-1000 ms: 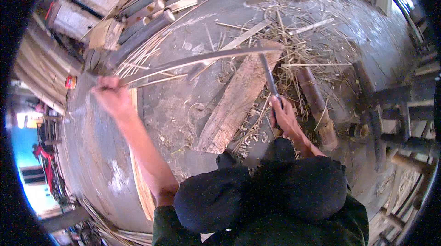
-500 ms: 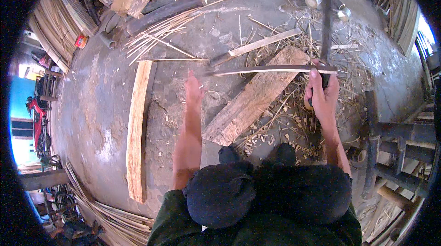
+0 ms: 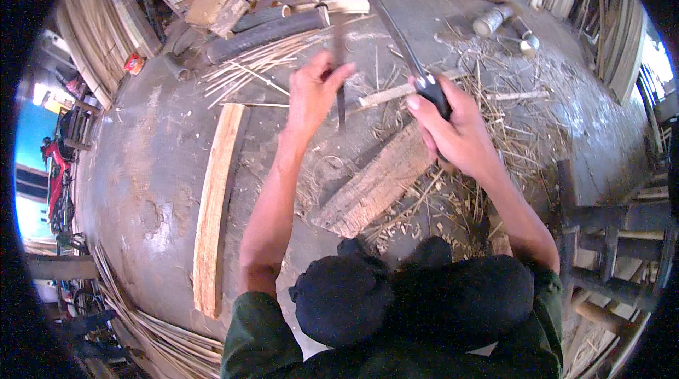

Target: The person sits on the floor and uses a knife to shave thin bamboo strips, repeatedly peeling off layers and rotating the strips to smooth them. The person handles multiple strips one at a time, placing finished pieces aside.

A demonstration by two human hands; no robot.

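My right hand point(image 3: 456, 124) is wrapped round the black handle of a long-bladed knife point(image 3: 387, 20). Its blade points up and away to the left. My left hand point(image 3: 315, 92) is closed, thumb and fingers coming together at a thin dark bamboo strip point(image 3: 341, 109). The strip stands nearly upright in the picture, blurred by motion and apart from the blade. Below the hands, a wide rough wooden board point(image 3: 382, 181) lies slanted on the floor among shavings. A narrower, paler plank point(image 3: 216, 209) lies to the left.
Bamboo shavings and short offcuts point(image 3: 453, 213) litter the floor round the board. Thin split sticks point(image 3: 244, 75) and cut bamboo poles point(image 3: 272, 31) lie at the far side. A dark bamboo rack point(image 3: 615, 237) stands at the right, and long strips point(image 3: 159, 329) lie at the lower left.
The strip has swung from lying crosswise between my hands to upright at my left hand. My right hand and knife have moved left, the blade now tilting; my left hand has moved farther away.
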